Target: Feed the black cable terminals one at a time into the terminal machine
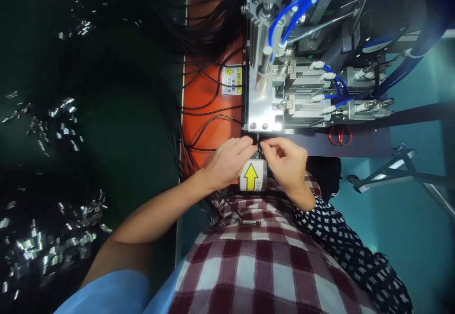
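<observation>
My left hand (pixel 230 161) and my right hand (pixel 288 165) meet at the front of a metal machine (pixel 265 110). The fingers of each are closed in a pinch above a narrow dark track (pixel 258 149). What they pinch is too small and too hidden to make out. Just below the fingertips is a white label (pixel 251 175) with a yellow arrow pointing at the machine. Thin black cables (pixel 208 111) run over the orange surface to the left of my hands.
Bundled black cables (pixel 209 30) with shiny metal ends (pixel 42 247) spread over the dark green surface at left. Blue air tubes (pixel 302 6) loop above the machine. Red-handled scissors (pixel 340 136) lie to its right. A warning label (pixel 232 80) is on the orange panel (pixel 199 91).
</observation>
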`<state>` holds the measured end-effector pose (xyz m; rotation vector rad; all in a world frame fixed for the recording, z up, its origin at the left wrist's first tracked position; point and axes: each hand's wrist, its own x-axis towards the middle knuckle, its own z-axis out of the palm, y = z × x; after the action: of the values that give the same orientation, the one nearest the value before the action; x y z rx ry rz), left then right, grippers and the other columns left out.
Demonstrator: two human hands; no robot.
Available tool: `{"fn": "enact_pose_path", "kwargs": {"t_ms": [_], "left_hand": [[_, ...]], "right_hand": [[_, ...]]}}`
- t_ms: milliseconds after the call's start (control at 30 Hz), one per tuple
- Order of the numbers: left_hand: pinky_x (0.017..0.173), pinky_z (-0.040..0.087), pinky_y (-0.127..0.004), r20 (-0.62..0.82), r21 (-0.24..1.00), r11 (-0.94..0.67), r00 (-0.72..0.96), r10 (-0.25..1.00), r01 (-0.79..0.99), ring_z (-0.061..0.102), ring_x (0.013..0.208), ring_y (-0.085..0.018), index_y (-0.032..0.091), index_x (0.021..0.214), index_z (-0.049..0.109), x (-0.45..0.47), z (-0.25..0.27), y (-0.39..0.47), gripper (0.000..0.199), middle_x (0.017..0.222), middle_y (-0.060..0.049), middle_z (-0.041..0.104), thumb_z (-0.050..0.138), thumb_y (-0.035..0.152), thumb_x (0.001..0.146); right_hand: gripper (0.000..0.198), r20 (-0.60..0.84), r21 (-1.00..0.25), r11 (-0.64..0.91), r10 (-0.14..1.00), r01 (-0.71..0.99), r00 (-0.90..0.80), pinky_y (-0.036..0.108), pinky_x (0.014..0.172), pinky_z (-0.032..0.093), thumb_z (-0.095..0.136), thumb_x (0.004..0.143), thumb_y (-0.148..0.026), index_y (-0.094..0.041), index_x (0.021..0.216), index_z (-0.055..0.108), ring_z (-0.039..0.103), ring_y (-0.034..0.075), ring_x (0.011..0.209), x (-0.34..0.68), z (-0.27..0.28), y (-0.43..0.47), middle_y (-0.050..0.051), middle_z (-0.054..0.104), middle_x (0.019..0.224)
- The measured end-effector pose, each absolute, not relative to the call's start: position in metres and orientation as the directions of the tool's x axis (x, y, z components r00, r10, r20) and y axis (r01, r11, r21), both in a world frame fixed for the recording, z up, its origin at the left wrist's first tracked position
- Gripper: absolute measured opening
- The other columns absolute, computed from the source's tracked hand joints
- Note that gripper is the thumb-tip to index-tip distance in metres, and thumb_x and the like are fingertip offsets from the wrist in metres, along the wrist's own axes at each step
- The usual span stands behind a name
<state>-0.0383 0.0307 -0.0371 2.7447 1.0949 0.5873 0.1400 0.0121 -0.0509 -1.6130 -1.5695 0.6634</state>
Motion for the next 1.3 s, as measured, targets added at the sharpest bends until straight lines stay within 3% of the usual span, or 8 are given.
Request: {"fn": "enact_pose_path", "kwargs": {"t_ms": [233, 400, 533, 800, 933, 1100, 1200, 1300], "left_hand": [[0.072, 0.048, -0.029, 0.295, 0.275, -0.729, 0.667, 0.684, 0.627, 0.059, 0.081, -0.019, 0.013, 0.094, 0.064, -0.039, -0.038, 0.030, 0.029, 0.093, -0.011, 0.064, 0.036, 0.017, 0.100], [0.074, 0.049, -0.030, 0.255, 0.311, -0.706, 0.659, 0.707, 0.637, 0.059, 0.086, -0.019, 0.014, 0.098, 0.065, -0.040, -0.038, 0.030, 0.028, 0.096, -0.011, 0.064, 0.037, 0.017, 0.100], [0.074, 0.049, -0.029, 0.246, 0.324, -0.699, 0.657, 0.713, 0.637, 0.059, 0.084, -0.019, 0.014, 0.095, 0.065, -0.038, -0.038, 0.031, 0.028, 0.095, -0.010, 0.064, 0.037, 0.017, 0.100], [0.075, 0.050, -0.029, 0.259, 0.333, -0.696, 0.648, 0.716, 0.636, 0.059, 0.086, -0.019, 0.014, 0.093, 0.066, -0.038, -0.038, 0.031, 0.029, 0.095, -0.011, 0.064, 0.037, 0.017, 0.099], [0.075, 0.050, -0.029, 0.240, 0.334, -0.693, 0.653, 0.718, 0.639, 0.060, 0.086, -0.019, 0.015, 0.094, 0.066, -0.039, -0.038, 0.031, 0.030, 0.095, -0.010, 0.064, 0.037, 0.017, 0.099], [0.074, 0.050, -0.029, 0.252, 0.339, -0.693, 0.648, 0.718, 0.636, 0.060, 0.084, -0.019, 0.014, 0.095, 0.066, -0.038, -0.037, 0.032, 0.029, 0.093, -0.010, 0.064, 0.037, 0.016, 0.098], [0.073, 0.051, -0.029, 0.265, 0.352, -0.698, 0.648, 0.714, 0.624, 0.059, 0.083, -0.019, 0.013, 0.096, 0.066, -0.039, -0.037, 0.032, 0.027, 0.092, -0.010, 0.064, 0.039, 0.015, 0.097], [0.073, 0.051, -0.029, 0.259, 0.390, -0.680, 0.635, 0.728, 0.621, 0.059, 0.083, -0.019, 0.014, 0.099, 0.066, -0.039, -0.036, 0.032, 0.025, 0.092, -0.010, 0.063, 0.040, 0.014, 0.097]], "right_hand": [[0.012, 0.227, -0.794, 0.135, 0.970, 0.593, 0.084, 0.027, 0.056, 0.042, 0.063, 0.084, -0.022, -0.021, 0.072, 0.065, 0.051, 0.013, 0.054, 0.138, -0.055, 0.016, -0.003, 0.054, 0.056], [0.008, -0.014, -0.948, -0.053, 0.992, 0.313, 0.126, 0.025, 0.051, 0.041, 0.062, 0.083, -0.024, -0.020, 0.076, 0.064, 0.048, 0.011, 0.052, 0.143, -0.063, 0.015, -0.003, 0.056, 0.061], [0.012, -0.165, -0.971, -0.194, 0.967, 0.138, 0.196, 0.025, 0.049, 0.041, 0.065, 0.083, -0.030, -0.019, 0.079, 0.066, 0.049, 0.011, 0.052, 0.148, -0.067, 0.012, -0.001, 0.061, 0.064], [0.015, -0.045, -0.942, -0.082, 0.992, 0.325, 0.120, 0.025, 0.050, 0.039, 0.066, 0.085, -0.034, -0.019, 0.082, 0.068, 0.046, 0.011, 0.051, 0.142, -0.056, 0.014, -0.003, 0.054, 0.059], [0.011, 0.116, -0.868, 0.054, 0.988, 0.494, 0.097, 0.028, 0.058, 0.044, 0.064, 0.087, -0.029, -0.020, 0.081, 0.067, 0.052, 0.013, 0.056, 0.144, -0.055, 0.013, -0.001, 0.062, 0.067], [0.014, 0.121, -0.812, 0.068, 0.991, 0.579, 0.052, 0.029, 0.061, 0.044, 0.059, 0.090, -0.029, -0.021, 0.081, 0.066, 0.056, 0.014, 0.060, 0.150, -0.052, 0.010, 0.001, 0.066, 0.074], [0.016, 0.026, -0.835, -0.019, 0.997, 0.551, 0.074, 0.029, 0.059, 0.042, 0.058, 0.090, -0.030, -0.020, 0.079, 0.064, 0.054, 0.014, 0.059, 0.151, -0.053, 0.013, 0.000, 0.063, 0.069], [0.019, -0.224, -0.922, -0.225, 0.974, 0.316, 0.038, 0.026, 0.049, 0.037, 0.060, 0.088, -0.034, -0.019, 0.076, 0.062, 0.046, 0.012, 0.049, 0.154, -0.059, 0.019, -0.003, 0.054, 0.056]]}}
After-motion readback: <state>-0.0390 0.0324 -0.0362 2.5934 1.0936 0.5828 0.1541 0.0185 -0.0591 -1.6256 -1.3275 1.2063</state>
